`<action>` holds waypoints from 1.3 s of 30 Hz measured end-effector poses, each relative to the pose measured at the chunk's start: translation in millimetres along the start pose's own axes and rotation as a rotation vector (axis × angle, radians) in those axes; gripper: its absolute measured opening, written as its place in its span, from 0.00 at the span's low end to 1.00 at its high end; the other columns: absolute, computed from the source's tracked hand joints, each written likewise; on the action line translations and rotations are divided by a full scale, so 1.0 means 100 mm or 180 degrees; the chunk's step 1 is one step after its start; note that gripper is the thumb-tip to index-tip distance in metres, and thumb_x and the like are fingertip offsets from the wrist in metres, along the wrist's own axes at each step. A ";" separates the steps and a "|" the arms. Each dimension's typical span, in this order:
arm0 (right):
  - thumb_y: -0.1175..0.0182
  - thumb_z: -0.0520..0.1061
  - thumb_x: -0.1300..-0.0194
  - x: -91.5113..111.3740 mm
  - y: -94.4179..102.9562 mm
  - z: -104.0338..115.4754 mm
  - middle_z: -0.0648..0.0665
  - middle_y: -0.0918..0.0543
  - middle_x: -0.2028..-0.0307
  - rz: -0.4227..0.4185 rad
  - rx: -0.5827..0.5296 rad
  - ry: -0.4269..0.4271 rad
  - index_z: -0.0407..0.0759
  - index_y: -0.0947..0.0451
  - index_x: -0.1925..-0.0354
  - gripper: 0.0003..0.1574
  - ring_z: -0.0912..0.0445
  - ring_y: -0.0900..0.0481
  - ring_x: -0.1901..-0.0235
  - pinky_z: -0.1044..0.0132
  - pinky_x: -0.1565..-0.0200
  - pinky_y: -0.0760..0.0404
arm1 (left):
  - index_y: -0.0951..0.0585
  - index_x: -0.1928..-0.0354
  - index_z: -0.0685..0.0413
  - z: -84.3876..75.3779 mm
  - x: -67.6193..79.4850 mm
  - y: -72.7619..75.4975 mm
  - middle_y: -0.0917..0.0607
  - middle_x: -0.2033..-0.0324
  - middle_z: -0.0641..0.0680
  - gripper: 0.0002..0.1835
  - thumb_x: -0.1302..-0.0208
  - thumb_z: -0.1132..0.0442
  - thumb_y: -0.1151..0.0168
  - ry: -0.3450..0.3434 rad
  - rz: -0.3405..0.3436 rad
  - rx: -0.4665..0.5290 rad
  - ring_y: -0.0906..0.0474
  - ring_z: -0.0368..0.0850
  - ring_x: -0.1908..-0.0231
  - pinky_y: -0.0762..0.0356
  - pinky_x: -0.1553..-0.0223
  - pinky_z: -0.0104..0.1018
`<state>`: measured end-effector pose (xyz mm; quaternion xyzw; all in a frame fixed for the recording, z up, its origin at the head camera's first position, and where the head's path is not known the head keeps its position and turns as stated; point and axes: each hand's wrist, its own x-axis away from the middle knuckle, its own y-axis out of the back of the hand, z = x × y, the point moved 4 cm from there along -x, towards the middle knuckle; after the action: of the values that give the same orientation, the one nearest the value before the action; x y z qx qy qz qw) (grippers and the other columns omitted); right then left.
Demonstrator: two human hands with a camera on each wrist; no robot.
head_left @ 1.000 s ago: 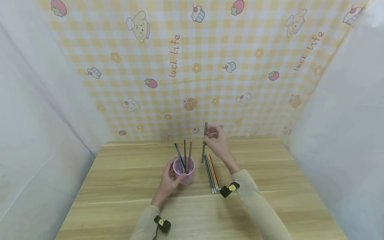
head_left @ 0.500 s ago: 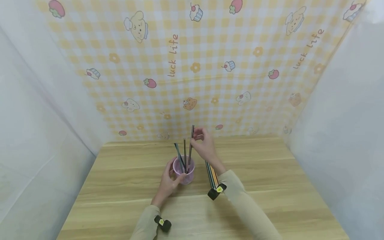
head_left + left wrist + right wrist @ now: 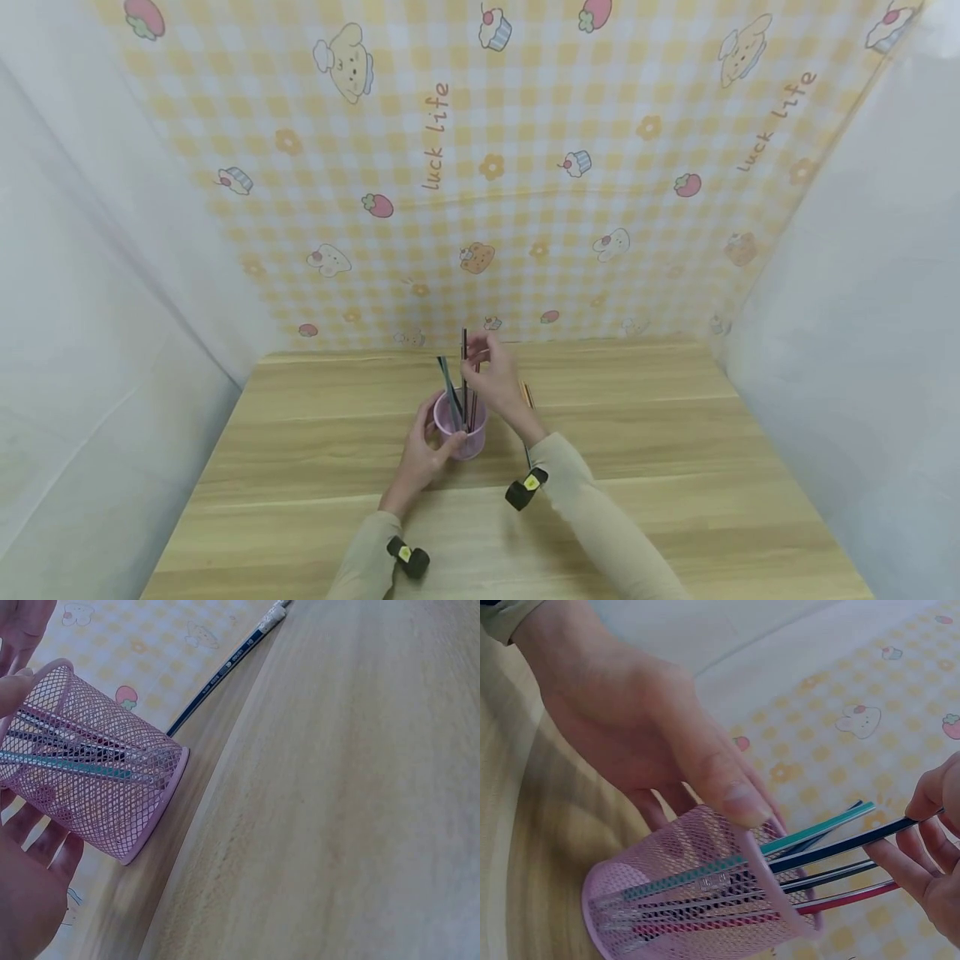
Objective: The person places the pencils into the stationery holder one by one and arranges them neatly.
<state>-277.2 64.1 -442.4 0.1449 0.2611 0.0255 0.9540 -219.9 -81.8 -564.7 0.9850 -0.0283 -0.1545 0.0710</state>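
My left hand holds a pink mesh pencil cup, its thumb over the near rim. The cup stands upright on the table. Several pencils lean inside, among them a teal pencil and a red pencil. Above the cup, my right hand pinches a dark blue pencil near its upper end. That pencil points downward, with its lower part inside the rim. In the left wrist view the right hand is mostly cut off.
More pencils lie on the wooden table right of the cup, partly hidden by the right forearm. One loose pencil shows a white eraser end. A yellow checked backdrop rises behind the table.
My right hand has carried the dark pencil leftward from above the loose pencils and lowered it into the cup. The left hand and cup have stayed in place.
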 end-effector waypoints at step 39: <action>0.38 0.28 0.40 0.26 0.25 -0.37 0.35 0.15 0.64 -0.0043 0.0413 -0.0105 0.30 0.22 0.55 0.13 0.46 0.16 0.68 0.72 0.69 0.14 | 0.38 0.27 0.67 -0.04 -0.01 0.00 0.26 0.35 0.71 0.41 0.41 0.73 0.30 -0.0093 -0.0002 0.0001 0.28 0.70 0.35 0.32 0.32 0.67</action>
<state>-273.0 100.7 -478.2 0.2050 0.2474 -0.0003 0.9470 -219.6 -80.9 -560.2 0.9827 -0.0290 -0.1689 0.0704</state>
